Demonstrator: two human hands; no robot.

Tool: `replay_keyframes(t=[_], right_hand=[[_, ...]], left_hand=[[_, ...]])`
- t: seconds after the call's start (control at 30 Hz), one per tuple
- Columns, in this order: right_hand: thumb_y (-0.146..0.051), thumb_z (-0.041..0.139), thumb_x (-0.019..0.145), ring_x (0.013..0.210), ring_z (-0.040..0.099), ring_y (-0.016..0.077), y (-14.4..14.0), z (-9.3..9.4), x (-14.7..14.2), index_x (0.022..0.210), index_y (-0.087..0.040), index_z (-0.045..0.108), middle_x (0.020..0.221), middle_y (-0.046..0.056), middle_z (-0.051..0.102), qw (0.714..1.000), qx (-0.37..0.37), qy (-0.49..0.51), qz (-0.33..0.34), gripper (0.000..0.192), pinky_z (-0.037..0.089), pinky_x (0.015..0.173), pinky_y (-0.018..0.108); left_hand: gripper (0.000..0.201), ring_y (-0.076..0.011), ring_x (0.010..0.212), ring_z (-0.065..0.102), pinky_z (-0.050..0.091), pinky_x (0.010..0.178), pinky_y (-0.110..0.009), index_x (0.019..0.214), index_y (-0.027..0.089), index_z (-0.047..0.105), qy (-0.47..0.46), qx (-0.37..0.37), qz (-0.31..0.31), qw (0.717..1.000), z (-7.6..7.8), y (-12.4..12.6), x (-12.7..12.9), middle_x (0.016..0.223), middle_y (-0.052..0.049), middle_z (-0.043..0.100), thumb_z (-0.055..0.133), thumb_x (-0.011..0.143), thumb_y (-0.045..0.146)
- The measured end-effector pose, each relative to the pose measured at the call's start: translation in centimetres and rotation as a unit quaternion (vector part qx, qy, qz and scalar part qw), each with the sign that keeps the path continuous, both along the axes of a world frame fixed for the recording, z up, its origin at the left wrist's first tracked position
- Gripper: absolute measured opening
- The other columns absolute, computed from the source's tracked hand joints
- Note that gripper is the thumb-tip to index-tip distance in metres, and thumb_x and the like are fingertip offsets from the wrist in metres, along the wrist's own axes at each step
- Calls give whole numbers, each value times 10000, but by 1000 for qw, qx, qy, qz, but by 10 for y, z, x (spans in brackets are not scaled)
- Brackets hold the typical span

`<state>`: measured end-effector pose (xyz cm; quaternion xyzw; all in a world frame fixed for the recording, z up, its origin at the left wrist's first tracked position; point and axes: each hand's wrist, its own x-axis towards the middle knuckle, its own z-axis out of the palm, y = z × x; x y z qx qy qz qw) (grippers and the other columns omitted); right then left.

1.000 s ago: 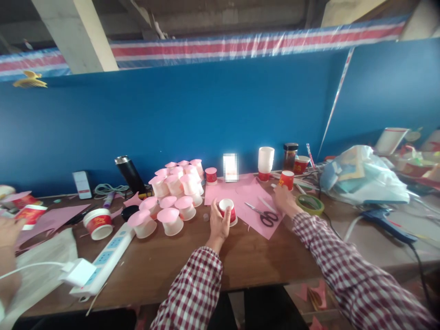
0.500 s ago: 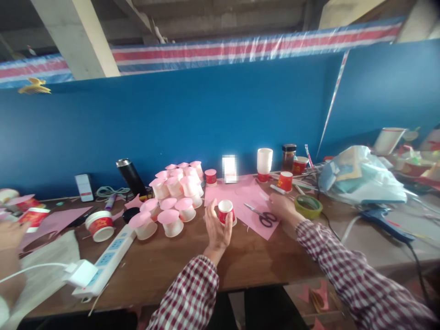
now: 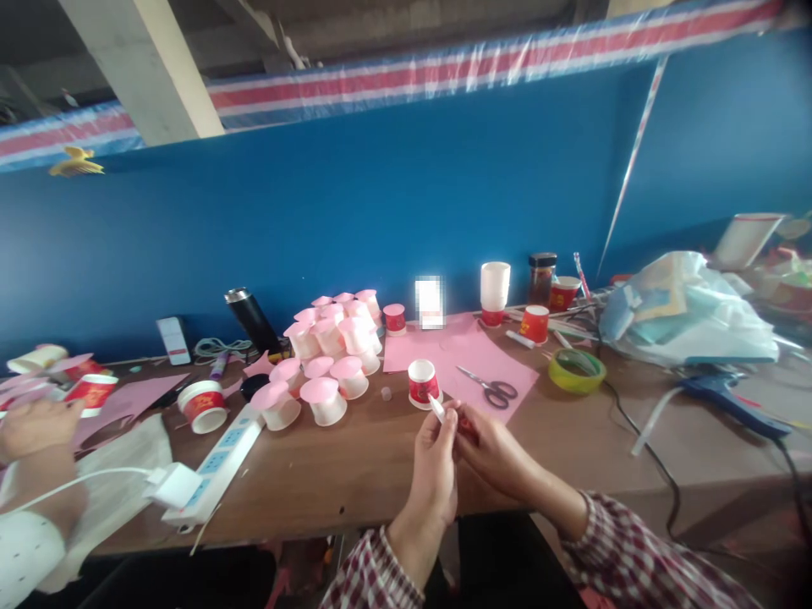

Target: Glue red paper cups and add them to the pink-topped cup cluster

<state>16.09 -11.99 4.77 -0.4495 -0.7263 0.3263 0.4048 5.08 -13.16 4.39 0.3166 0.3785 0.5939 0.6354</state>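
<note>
My left hand and my right hand meet over the front of the table. Their fingers are closed around a small tube with a white pointed tip; some red shows by the right fingers, and the rest is hidden. Just beyond the tip stands a red and white paper cup on a pale base, touched by neither hand. To its right, scissors lie on a pink paper sheet. A small translucent piece lies left of the cup.
Several white cups with pink tops stand to the left, near a power strip. On the right are green tape, a blue glue gun and a plastic bag. Another person's hand is at far left.
My left hand has let go of the red and white cup and come nearer. My right hand has moved left from beside the scissors, and both hands now hold the white-tipped tube.
</note>
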Motion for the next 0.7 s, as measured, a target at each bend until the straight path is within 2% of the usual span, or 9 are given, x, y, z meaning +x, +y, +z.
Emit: replay_keyframes(t=[0.07, 0.13, 0.2, 0.3, 0.4, 0.53, 0.7], right_hand=[[-255, 455, 904, 756, 592, 169, -2, 2, 4, 958, -203, 486, 846, 30, 618, 999, -6, 20, 33, 81, 472, 691, 294], [-231, 411, 911, 821, 581, 171, -4, 4, 12, 1013, -205, 470, 920, 44, 599, 999, -5, 27, 36, 121, 488, 775, 316], [-251, 407, 920, 777, 543, 162, -5, 5, 21, 976, -209, 468, 884, 35, 566, 1000, -1, 10, 17, 94, 486, 768, 317], [-336, 377, 964, 648, 494, 137, -4, 5, 32, 945, -215, 461, 782, -1, 529, 998, -41, 29, 39, 149, 475, 646, 285], [-435, 450, 950, 576, 498, 113, -1, 6, 37, 980, -199, 504, 740, -21, 528, 991, -93, 76, 60, 244, 441, 539, 246], [-495, 628, 856, 654, 576, 120, 1, 12, 40, 997, -164, 591, 769, 1, 602, 984, -94, 140, 56, 361, 492, 631, 261], [-481, 727, 784, 699, 615, 127, -3, 18, 46, 969, -166, 611, 817, 22, 671, 979, -109, 163, 62, 383, 515, 696, 276]], left_hand=[[545, -181, 836, 667, 510, 707, -272, 1147, 166, 664, 64, 35, 1, 997, -3, -1, -11, 1001, -94, 717, 713, 763, 549], [539, -140, 726, 625, 470, 595, -233, 1179, 162, 647, 170, 59, 17, 983, -5, -3, -23, 986, -93, 705, 639, 824, 568], [558, -89, 554, 509, 411, 510, -220, 1217, 158, 610, 250, 87, 7, 964, -5, -6, -35, 877, -57, 684, 573, 863, 587], [506, -73, 492, 424, 387, 491, -216, 1201, 157, 524, 300, 115, -35, 946, -5, -11, -46, 783, -15, 640, 484, 918, 575], [392, -85, 550, 484, 420, 548, -222, 1105, 165, 525, 340, 132, -60, 929, -2, -18, -51, 816, -20, 630, 457, 949, 518], [331, -134, 730, 568, 462, 678, -238, 1062, 163, 634, 394, 156, -101, 900, 6, -28, -55, 861, -42, 651, 544, 921, 449], [315, -159, 769, 618, 480, 674, -239, 1076, 178, 632, 388, 126, -103, 907, 14, -34, -62, 870, -53, 681, 584, 894, 431]])
